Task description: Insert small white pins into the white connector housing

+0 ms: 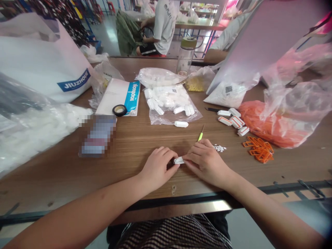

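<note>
A small white plastic connector housing (178, 160) with a row of dark slots lies between my two hands, just above the table. My left hand (158, 167) pinches its left end between thumb and fingers. At the other end, my right hand (206, 162) also grips it, fingertips closed over that end. Beyond my right hand rests a thin tool with a yellow-green handle (200, 136). Tiny white pieces (220, 148) lie in a small heap to the right of that hand. Several orange rectangular rings (258, 149) are piled farther right.
White housings fill an open plastic bag (171, 98), with one loose housing (181, 124) before it. Several orange-banded housings (236, 121) sit by a bag of orange parts (275, 121). Left are a notebook (111, 95), black tape roll (119, 110) and blurred flat object (98, 136). A bottle (185, 57) stands behind.
</note>
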The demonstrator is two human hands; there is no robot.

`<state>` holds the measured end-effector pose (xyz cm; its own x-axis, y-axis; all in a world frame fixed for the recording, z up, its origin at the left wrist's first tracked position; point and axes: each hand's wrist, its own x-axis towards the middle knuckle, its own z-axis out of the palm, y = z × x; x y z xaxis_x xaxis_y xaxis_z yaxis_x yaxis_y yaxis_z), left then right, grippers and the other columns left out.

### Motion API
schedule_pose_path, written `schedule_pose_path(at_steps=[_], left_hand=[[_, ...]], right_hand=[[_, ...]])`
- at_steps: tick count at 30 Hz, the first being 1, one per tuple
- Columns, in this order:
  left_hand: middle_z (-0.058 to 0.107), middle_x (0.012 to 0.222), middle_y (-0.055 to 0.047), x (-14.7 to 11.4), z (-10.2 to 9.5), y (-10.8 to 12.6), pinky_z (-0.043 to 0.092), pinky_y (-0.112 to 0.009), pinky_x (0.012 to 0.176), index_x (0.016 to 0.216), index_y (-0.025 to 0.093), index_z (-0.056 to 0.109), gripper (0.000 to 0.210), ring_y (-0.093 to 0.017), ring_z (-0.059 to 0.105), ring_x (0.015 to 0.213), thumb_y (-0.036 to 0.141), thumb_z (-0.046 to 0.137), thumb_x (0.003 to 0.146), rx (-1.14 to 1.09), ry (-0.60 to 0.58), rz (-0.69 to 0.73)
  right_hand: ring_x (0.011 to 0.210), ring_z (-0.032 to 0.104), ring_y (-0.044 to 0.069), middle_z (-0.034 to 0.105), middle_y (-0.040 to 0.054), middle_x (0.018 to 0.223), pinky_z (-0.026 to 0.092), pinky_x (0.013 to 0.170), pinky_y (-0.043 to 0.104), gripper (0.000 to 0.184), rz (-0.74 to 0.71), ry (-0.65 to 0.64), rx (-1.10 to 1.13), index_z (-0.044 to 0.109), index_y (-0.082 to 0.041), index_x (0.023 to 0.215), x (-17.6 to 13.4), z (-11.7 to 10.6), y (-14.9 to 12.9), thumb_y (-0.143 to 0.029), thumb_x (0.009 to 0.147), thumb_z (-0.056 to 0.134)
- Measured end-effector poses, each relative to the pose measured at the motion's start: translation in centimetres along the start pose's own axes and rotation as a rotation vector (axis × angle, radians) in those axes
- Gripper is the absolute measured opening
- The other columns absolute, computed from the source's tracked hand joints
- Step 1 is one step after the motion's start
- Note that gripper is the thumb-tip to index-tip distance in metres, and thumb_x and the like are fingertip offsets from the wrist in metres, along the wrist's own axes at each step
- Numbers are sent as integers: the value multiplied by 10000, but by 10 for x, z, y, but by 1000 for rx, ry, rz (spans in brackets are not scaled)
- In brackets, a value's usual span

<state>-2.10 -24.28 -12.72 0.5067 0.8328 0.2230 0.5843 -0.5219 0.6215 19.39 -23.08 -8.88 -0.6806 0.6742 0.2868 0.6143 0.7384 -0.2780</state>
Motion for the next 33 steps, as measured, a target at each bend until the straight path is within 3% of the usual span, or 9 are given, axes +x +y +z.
schedule_pose_path(at_steps=[8, 14, 21, 27, 33], left_hand=[[631, 900, -33, 0, 0, 0, 449, -403, 801, 933, 199, 577, 88, -224, 559, 864, 279, 608, 916, 20, -1, -21], [638, 918, -25, 0, 0, 0, 452, -409, 814, 943, 202, 578, 81, -221, 563, 877, 263, 618, 906, 20, -7, -20], [636, 909, -35, 0, 0, 0, 452, -406, 806, 927, 201, 575, 76, -226, 570, 875, 267, 607, 907, 25, 5, -13], [632, 890, -34, 0, -1, 2, 450, -395, 788, 903, 193, 573, 91, -222, 566, 858, 270, 620, 904, 33, 14, -17], [632, 884, -40, 1, -1, 2, 446, -395, 770, 894, 191, 569, 104, -230, 566, 850, 274, 631, 899, 42, 8, -23]], right_hand=[[724, 508, 186, 624, 35, 713, 323, 829, 380, 261, -65, -62, -176, 678, -186, 752, 7, -2, -3, -187, 951, 510], [717, 526, 166, 638, 12, 734, 312, 804, 352, 196, 1, -107, -57, 692, -190, 808, 7, -9, 0, -199, 943, 551], [689, 505, 166, 637, 25, 711, 300, 802, 360, 311, -172, -153, -185, 668, -179, 747, 16, -13, 2, -172, 988, 472], [683, 510, 172, 660, 27, 737, 295, 794, 370, 261, -267, -243, -278, 663, -180, 784, 21, -16, -1, -131, 966, 483], [658, 506, 168, 647, 30, 726, 286, 727, 353, 245, -305, -241, -307, 621, -170, 740, 24, -14, -3, -133, 955, 511]])
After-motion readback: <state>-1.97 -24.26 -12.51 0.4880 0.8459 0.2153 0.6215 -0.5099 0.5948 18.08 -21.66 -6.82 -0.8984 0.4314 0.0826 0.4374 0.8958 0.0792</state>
